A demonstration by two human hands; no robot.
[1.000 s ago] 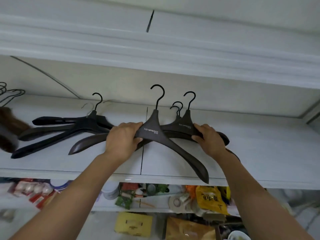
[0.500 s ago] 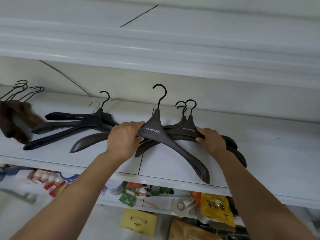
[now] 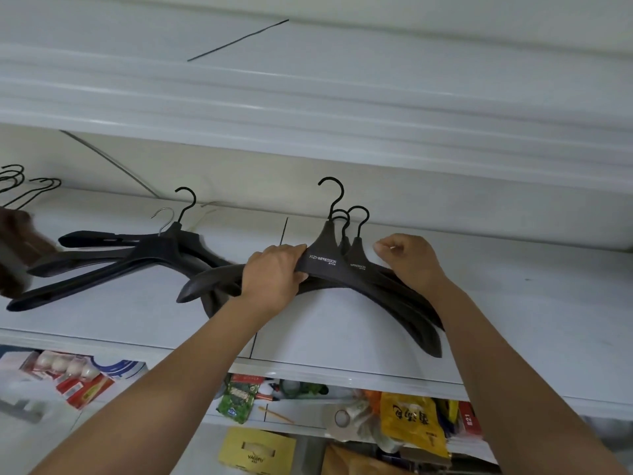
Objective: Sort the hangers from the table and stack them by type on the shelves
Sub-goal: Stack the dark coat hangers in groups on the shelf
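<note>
Several dark brown wide-shouldered hangers (image 3: 358,265) lie stacked on the white shelf (image 3: 513,320), black hooks pointing to the back wall. The top hanger (image 3: 322,262), printed with white lettering, lies on the stack, its right arm reaching toward the shelf's front edge. My left hand (image 3: 274,275) grips this top hanger just left of its neck. My right hand (image 3: 411,262) hovers over the stack's right arms, fingers curled, holding nothing. A separate pile of black hangers (image 3: 150,252) lies to the left on the same shelf.
Brown fuzzy hangers (image 3: 17,241) with thin black hooks sit at the shelf's far left. Another shelf board hangs close overhead. The lower shelf holds a yellow bag (image 3: 411,423), a green packet (image 3: 239,395), a yellow box (image 3: 257,454) and a red-and-white package (image 3: 68,375).
My left hand has swung the top hanger round so it lines up over the stack. My right hand has let go of the stack and lifted slightly.
</note>
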